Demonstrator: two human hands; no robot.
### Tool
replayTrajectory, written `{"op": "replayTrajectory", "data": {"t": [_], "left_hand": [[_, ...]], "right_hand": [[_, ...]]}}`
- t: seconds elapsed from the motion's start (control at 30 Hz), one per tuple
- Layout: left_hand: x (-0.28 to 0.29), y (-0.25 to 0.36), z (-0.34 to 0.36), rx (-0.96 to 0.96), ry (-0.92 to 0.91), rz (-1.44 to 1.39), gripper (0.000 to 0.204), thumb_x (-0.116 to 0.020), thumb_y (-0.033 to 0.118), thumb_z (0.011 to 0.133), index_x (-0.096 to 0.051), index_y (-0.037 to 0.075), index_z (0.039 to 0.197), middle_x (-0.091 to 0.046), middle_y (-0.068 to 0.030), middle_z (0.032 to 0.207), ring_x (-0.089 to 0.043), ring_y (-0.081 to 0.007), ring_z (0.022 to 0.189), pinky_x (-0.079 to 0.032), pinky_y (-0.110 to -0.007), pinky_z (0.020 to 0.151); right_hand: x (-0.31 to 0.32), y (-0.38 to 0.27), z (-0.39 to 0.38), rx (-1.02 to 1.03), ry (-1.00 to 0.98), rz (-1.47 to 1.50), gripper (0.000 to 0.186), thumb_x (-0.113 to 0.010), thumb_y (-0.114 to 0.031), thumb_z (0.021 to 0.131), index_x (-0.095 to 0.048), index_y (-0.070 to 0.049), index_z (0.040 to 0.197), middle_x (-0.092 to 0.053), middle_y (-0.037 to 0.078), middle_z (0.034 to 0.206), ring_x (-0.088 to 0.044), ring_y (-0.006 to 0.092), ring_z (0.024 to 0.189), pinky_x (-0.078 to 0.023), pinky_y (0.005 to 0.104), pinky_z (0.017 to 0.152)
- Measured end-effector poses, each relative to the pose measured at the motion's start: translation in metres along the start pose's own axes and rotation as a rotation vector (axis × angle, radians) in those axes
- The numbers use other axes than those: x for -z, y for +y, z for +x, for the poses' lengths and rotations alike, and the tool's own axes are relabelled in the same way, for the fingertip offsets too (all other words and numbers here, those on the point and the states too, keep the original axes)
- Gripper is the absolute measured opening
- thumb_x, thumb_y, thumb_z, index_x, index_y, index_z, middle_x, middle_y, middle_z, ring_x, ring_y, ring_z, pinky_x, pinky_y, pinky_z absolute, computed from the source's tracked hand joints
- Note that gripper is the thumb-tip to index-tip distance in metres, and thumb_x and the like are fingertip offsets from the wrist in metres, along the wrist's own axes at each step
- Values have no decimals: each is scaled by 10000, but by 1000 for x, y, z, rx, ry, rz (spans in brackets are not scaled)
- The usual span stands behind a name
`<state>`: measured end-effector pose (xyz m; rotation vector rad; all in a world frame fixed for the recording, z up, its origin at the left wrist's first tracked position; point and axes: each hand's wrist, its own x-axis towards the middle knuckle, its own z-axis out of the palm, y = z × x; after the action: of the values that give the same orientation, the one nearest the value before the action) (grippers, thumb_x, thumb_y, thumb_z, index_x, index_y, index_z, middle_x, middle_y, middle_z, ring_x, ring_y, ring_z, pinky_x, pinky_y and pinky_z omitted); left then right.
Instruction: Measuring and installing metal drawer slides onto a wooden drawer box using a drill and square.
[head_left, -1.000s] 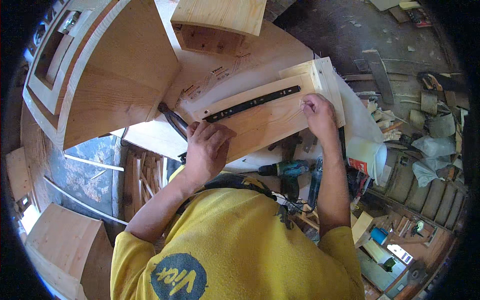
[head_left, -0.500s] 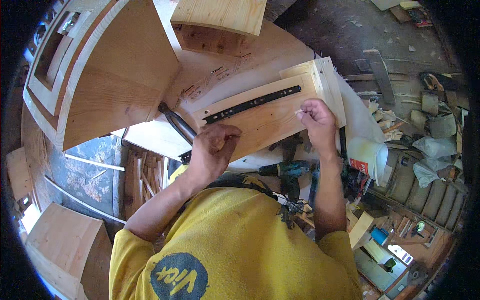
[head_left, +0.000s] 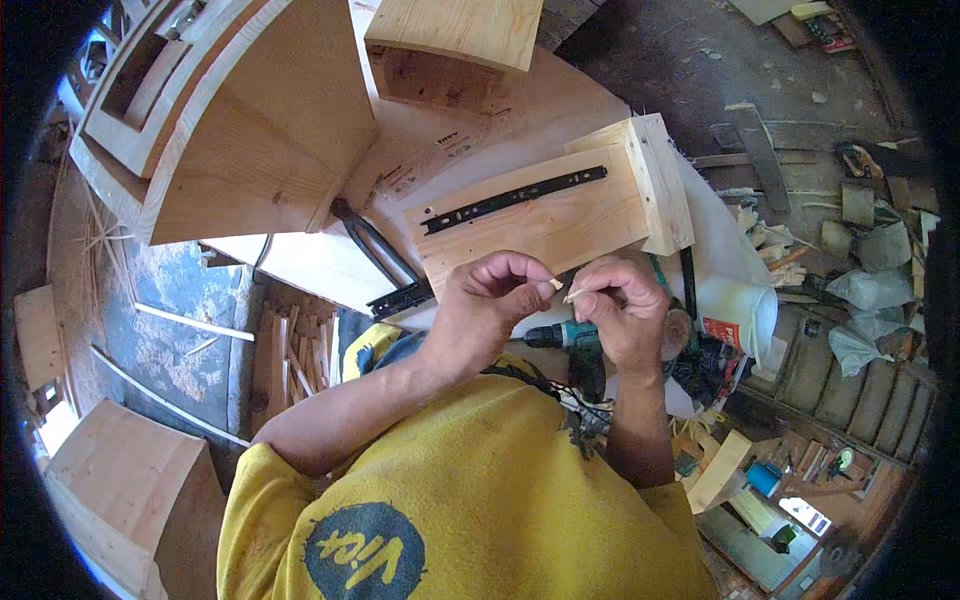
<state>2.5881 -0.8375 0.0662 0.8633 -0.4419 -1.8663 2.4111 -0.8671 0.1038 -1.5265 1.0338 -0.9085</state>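
Note:
My left hand [head_left: 498, 305] and my right hand [head_left: 625, 310] are close together over the near edge of a pale wooden drawer [head_left: 545, 235]. Thumb and forefinger of the left pinch a tiny light-coloured sliver [head_left: 556, 285], apparently wood. Between the right fingertips is another thin pale sliver [head_left: 571, 296], its tip close to the left one. On the drawer's side lies a black metal drawer slide [head_left: 515, 200]. Left of the drawer are dark metal pincers [head_left: 375, 248], beside a second black slide [head_left: 402, 298].
A wooden cabinet [head_left: 270, 140] stands at the left, and a wooden box [head_left: 455, 35] at the back. Close to my body lies a green-and-black power drill [head_left: 570, 335]. A white bucket [head_left: 740, 310] is at the right. Offcuts [head_left: 775, 240] litter the floor.
My hands have come together: the left moved right, and the right moved down and slightly left. A sliver now shows in the left fingertips. The view has shifted slightly.

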Motion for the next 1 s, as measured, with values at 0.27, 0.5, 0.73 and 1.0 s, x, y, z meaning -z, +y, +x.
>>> {"op": "replayTrajectory", "data": {"t": [0.27,0.5,0.73,1.0], "left_hand": [[13,-11,-19,-33,28,136,88,-626,7,870,-636,-15,954,-653,-32,864,-594,-92,799,-491,-228,741],[26,-20,-32,96,20,195,114,-611,21,883,-640,-16,987,-658,-32,881,-593,-86,798,-490,-232,752],[23,-45,-37,149,95,256,104,-623,32,871,-653,-16,959,-660,-28,863,-582,-91,797,-473,-234,734],[2,-77,-51,-44,316,204,172,-623,-27,841,-565,-25,1003,-631,-72,878,-608,-137,801,-498,-251,739]], "right_hand": [[-29,7,-12,93,-2,-257,114,-707,-6,762,-642,-7,856,-661,88,787,-636,158,717,-491,291,621],[-32,21,-37,-192,8,-158,112,-699,-30,781,-626,-4,862,-658,78,771,-634,141,706,-499,272,633],[-33,54,-58,-304,10,28,116,-699,-45,802,-618,-5,875,-641,34,787,-594,87,694,-493,237,628],[-15,70,-68,-394,-121,161,127,-678,-104,841,-647,1,908,-630,21,757,-562,61,609,-466,208,535]]}}
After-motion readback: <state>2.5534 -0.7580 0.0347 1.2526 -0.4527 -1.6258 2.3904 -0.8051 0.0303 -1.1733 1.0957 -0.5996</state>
